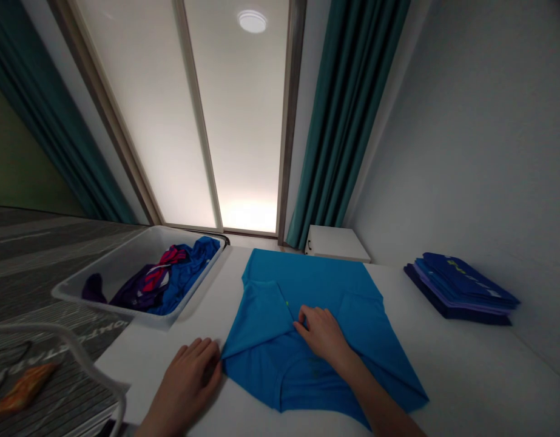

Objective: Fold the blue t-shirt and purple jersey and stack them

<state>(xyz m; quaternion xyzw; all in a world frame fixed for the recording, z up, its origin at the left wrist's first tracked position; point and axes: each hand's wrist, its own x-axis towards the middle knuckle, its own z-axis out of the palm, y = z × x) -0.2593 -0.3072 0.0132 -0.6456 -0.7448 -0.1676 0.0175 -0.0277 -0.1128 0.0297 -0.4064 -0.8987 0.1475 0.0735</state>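
A bright blue shirt (307,285) lies spread on the white table (466,370), with its left side and sleeve folded in toward the middle. My right hand (323,331) lies flat on the centre of the shirt, fingers together and pressing the folded edge down. My left hand (193,370) rests on the table at the shirt's left corner, with its fingers curled at the edge of the cloth.
A white plastic bin (120,258) with several blue, purple and pink garments stands at the table's back left. A stack of folded dark blue shirts (462,285) sits at the right by the wall. A small white cabinet (337,243) stands behind the table. An orange packet (25,388) lies on the floor at left.
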